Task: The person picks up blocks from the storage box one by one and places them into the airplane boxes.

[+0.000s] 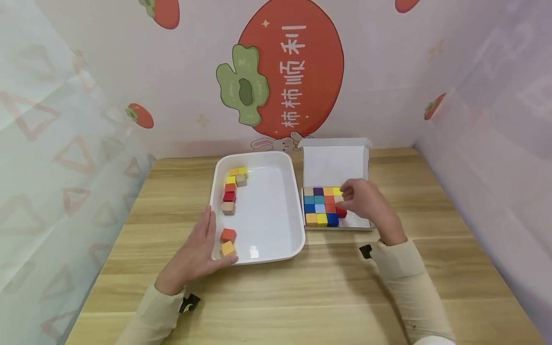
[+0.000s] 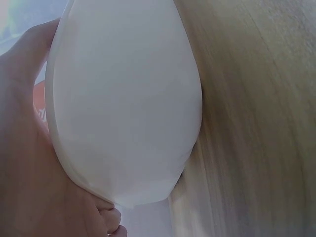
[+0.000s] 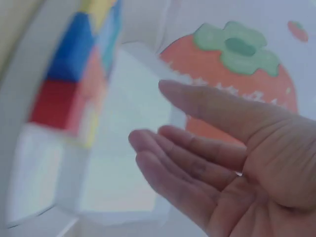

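My left hand [image 1: 195, 249] rests against the near left corner of a white tray [image 1: 263, 239], its fingers along the left side and thumb across the near rim. In the left wrist view, the tray's outer wall [image 2: 123, 103] fills the middle. Several colored wooden cubes, among them an orange one [image 1: 228, 235] and a yellow one [image 1: 228, 248], lie along the tray's left side. Above a shallow white box [image 1: 359, 221], my right hand [image 1: 364, 199] hovers with a gap between thumb and fingers, holding nothing. Right by its fingers is a red cube [image 3: 54, 103], at the end of a row.
Inside the box, cubes stand in rows on the left, with a dark blue one [image 1: 332, 220] in the nearest row. The box's lid [image 1: 336, 165] stands raised at the back. Beneath everything is a wood-grain table [image 1: 276, 302], with a printed backdrop [image 1: 379, 72] behind.
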The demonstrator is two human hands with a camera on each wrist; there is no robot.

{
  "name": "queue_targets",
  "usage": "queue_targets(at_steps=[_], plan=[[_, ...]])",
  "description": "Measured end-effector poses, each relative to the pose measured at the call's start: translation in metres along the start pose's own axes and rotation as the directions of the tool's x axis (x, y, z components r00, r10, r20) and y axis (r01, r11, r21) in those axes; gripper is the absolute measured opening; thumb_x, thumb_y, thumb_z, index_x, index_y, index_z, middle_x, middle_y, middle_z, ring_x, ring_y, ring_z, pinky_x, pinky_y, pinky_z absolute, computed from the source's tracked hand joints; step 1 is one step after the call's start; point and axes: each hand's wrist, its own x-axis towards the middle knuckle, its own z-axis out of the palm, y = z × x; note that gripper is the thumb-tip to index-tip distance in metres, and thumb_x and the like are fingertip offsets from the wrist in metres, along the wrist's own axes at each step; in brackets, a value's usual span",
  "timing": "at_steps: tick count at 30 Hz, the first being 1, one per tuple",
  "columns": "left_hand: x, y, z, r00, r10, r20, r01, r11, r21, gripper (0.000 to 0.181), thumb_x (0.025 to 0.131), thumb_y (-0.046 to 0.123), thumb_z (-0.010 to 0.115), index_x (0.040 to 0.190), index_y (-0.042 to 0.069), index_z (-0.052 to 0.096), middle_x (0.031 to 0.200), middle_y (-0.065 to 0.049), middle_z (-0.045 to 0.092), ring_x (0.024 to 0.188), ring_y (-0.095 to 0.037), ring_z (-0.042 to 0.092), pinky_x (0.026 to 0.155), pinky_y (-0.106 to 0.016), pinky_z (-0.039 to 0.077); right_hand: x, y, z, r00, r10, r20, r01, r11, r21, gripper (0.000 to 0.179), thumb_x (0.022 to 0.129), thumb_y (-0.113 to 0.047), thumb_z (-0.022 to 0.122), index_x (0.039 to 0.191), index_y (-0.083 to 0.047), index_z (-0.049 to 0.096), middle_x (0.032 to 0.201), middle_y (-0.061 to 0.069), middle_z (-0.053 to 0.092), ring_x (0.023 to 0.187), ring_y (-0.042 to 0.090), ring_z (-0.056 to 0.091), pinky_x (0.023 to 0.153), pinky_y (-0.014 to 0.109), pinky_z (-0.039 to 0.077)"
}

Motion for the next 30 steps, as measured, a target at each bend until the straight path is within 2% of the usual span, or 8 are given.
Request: queue_targets(at_steps=[4, 8, 10, 15, 19, 22, 26, 30], plan=[[0.000, 0.000, -0.001, 1.000, -0.005, 0.006, 0.005, 1.000, 0.005, 0.136, 0.085, 0.083, 0.062, 0.167, -0.003, -0.003, 0.178, -0.018, -0.014, 0.166, -0.041, -0.001, 0.131, -0.062, 0.022, 0.011, -0.041, -0.007, 0.977, -0.197, 0.081, 0.196, 0.980, 0.016, 0.040, 0.091, -0.014, 0.084, 0.127, -0.001, 0.071, 0.122, 0.018, 0.076, 0.112, 0.033, 0.074, 0.096, 0.048, 0.064], [-0.001, 0.000, -0.003, 1.000, -0.006, 0.007, 0.006, 1.000, 0.005, 0.136, 0.085, 0.082, 0.063, 0.167, -0.004, -0.002, 0.178, -0.019, -0.013, 0.166, -0.042, 0.000, 0.131, -0.062, 0.022, 0.026, -0.084, -0.005, 0.904, -0.390, 0.173, 0.385, 0.921, 0.064, 0.041, 0.089, -0.017, 0.086, 0.127, -0.007, 0.073, 0.121, 0.010, 0.078, 0.113, 0.030, 0.076, 0.097, 0.044, 0.064], [0.000, 0.000, -0.003, 1.000, -0.006, 0.005, 0.006, 1.000, 0.007, 0.136, 0.085, 0.083, 0.063, 0.167, -0.004, -0.001, 0.178, -0.019, -0.013, 0.166, -0.042, 0.000, 0.131, -0.063, 0.022, 0.034, -0.107, -0.002, 0.872, -0.443, 0.209, 0.438, 0.896, 0.072, 0.041, 0.090, -0.019, 0.087, 0.127, -0.008, 0.074, 0.119, 0.008, 0.078, 0.111, 0.026, 0.076, 0.098, 0.041, 0.063], [-0.001, 0.000, -0.003, 1.000, 0.006, 0.001, -0.006, 1.000, 0.005, 0.136, 0.085, 0.082, 0.064, 0.167, -0.004, -0.001, 0.178, -0.019, -0.013, 0.166, -0.041, 0.000, 0.130, -0.063, 0.023, 0.055, -0.159, 0.018, 0.802, -0.511, 0.309, 0.534, 0.845, 0.013, 0.043, 0.090, -0.023, 0.086, 0.129, -0.010, 0.074, 0.121, 0.004, 0.077, 0.110, 0.018, 0.075, 0.099, 0.032, 0.062], [-0.001, -0.002, -0.002, 1.000, 0.026, -0.015, -0.025, 1.000, 0.002, 0.136, 0.085, 0.081, 0.065, 0.167, -0.006, -0.001, 0.178, -0.020, -0.013, 0.166, -0.042, 0.000, 0.129, -0.064, 0.025, 0.074, -0.190, 0.046, 0.713, -0.575, 0.401, 0.621, 0.783, 0.020, 0.040, 0.091, -0.022, 0.086, 0.127, -0.011, 0.075, 0.120, 0.004, 0.079, 0.109, 0.015, 0.075, 0.098, 0.027, 0.061], [-0.001, -0.003, -0.002, 0.999, 0.043, -0.034, -0.043, 0.999, 0.008, 0.135, 0.086, 0.080, 0.065, 0.166, -0.006, 0.000, 0.177, -0.021, -0.012, 0.166, -0.042, 0.000, 0.129, -0.063, 0.026, 0.086, -0.204, 0.071, 0.654, -0.594, 0.467, 0.652, 0.757, 0.050, 0.033, 0.091, -0.018, 0.086, 0.122, -0.010, 0.077, 0.115, 0.005, 0.079, 0.104, 0.013, 0.075, 0.097, 0.025, 0.061], [-0.001, -0.004, -0.003, 0.998, 0.053, -0.039, -0.053, 0.998, 0.019, 0.134, 0.086, 0.079, 0.065, 0.166, -0.007, 0.002, 0.177, -0.022, -0.012, 0.166, -0.041, -0.001, 0.130, -0.062, 0.025, 0.099, -0.212, 0.101, 0.616, -0.565, 0.550, 0.639, 0.766, 0.071, 0.033, 0.090, -0.015, 0.086, 0.121, -0.009, 0.078, 0.117, 0.007, 0.079, 0.100, 0.012, 0.071, 0.097, 0.023, 0.060], [-0.001, -0.003, -0.003, 0.998, 0.052, -0.029, -0.051, 0.998, 0.022, 0.134, 0.086, 0.081, 0.064, 0.166, -0.006, 0.002, 0.177, -0.021, -0.012, 0.166, -0.040, -0.002, 0.130, -0.061, 0.024, 0.105, -0.211, 0.125, 0.595, -0.520, 0.612, 0.609, 0.789, 0.078, 0.038, 0.089, -0.013, 0.086, 0.126, -0.010, 0.077, 0.120, 0.006, 0.078, 0.100, 0.012, 0.071, 0.097, 0.022, 0.060]])
